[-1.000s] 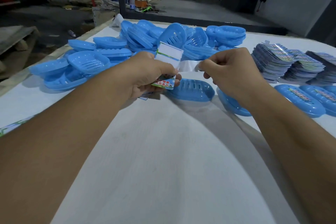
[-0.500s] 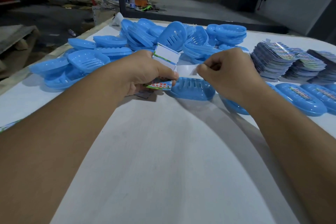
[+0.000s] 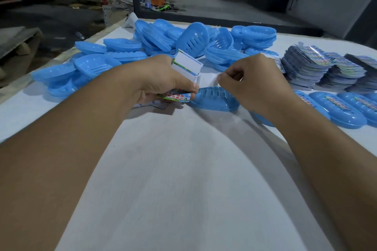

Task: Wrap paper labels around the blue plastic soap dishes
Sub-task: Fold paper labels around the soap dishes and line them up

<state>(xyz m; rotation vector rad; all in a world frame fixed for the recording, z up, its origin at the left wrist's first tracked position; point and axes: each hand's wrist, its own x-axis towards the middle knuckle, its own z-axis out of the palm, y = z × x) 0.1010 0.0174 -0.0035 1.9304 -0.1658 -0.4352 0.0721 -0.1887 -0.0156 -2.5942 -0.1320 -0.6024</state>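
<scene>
My left hand (image 3: 161,81) grips a small stack of paper labels (image 3: 186,64); white backs stick up above the knuckles and a printed end shows below the fingers. My right hand (image 3: 253,83) pinches the edge of one white label strip (image 3: 206,79) drawn out between the two hands. A blue slotted soap dish (image 3: 214,100) lies flat on the white table (image 3: 183,169) just below and between my hands. Another blue dish (image 3: 263,120) lies partly hidden under my right wrist.
A heap of loose blue soap dishes (image 3: 163,45) covers the far left and middle of the table. Stacks of printed labels (image 3: 318,67) sit at the far right. Labelled dishes (image 3: 338,108) lie in a row at the right. The table's left edge drops to a workshop floor.
My right hand has drawn slightly closer to the left hand while holding the white strip. The left hand still holds the label stack in about the same place.
</scene>
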